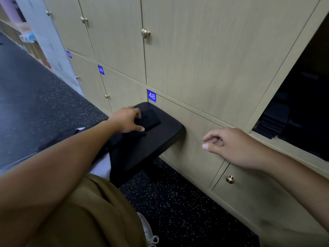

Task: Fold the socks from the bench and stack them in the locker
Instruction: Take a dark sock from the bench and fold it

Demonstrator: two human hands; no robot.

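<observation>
The person's left hand is stretched out over the far end of the black bench, close to the locker wall. Its fingers curl down onto a black sock lying flat on the bench top, the thumb on the near side and the fingertips on the sock's left edge, so the hand grips it there. Most of the sock sticks out to the right of that hand, toward the lockers. More dark fabric lies just under and nearer than the thumb; whether it is another sock is hard to tell against the black bench.

The right hand hangs in the air well to the right of the sock, in front of a closed locker door, holding nothing, its fingers loosely bent and thumb pointing left. Beyond and to the right of it is the open locker, dark inside, with what looks like a stack of dark folded items at its lower left. A blue label 48 sits just beyond the left hand.
</observation>
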